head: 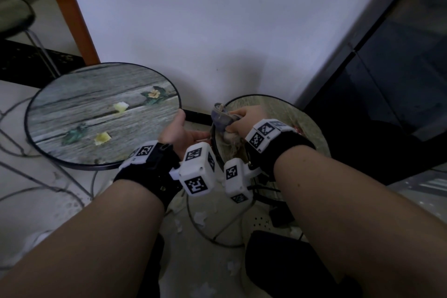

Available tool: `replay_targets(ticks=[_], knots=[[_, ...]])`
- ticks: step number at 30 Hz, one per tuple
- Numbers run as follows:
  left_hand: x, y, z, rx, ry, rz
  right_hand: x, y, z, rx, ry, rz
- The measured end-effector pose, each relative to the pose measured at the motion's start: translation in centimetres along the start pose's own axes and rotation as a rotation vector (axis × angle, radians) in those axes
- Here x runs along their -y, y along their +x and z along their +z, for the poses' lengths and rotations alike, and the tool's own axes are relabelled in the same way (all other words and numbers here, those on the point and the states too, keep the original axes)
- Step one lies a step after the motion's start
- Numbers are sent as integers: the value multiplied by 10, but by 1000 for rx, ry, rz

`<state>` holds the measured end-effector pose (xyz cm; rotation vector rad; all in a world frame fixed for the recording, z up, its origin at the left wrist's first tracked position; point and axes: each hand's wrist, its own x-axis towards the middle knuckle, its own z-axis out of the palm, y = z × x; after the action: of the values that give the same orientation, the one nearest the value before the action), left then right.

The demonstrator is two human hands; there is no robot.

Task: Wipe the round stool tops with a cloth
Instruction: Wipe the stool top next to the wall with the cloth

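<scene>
Right hand (244, 120) grips a bunched cloth (223, 121) on the right stool top (307, 123). Left hand (185, 134), fingers relaxed and holding nothing, lies between both stools.

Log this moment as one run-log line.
right hand: grips cloth at right stool top | left hand: open, beside rim | left stool top: yellow scraps

Stool top (84, 113) – glossy wood-grain print, cloth (223, 117) – soft, crumpled
</scene>
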<state>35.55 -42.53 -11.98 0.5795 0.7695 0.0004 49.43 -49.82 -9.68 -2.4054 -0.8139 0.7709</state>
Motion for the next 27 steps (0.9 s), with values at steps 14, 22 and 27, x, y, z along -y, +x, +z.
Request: replay_targets(ticks=[14, 22, 27], knots=[[-3, -7, 3, 34, 48, 22, -8, 5, -19, 35, -91, 7], [-4, -8, 3, 40, 63, 25, -11, -1, -19, 41, -115, 13], [5, -2, 3, -135, 223, 95, -14, -8, -17, 36, -153, 11]])
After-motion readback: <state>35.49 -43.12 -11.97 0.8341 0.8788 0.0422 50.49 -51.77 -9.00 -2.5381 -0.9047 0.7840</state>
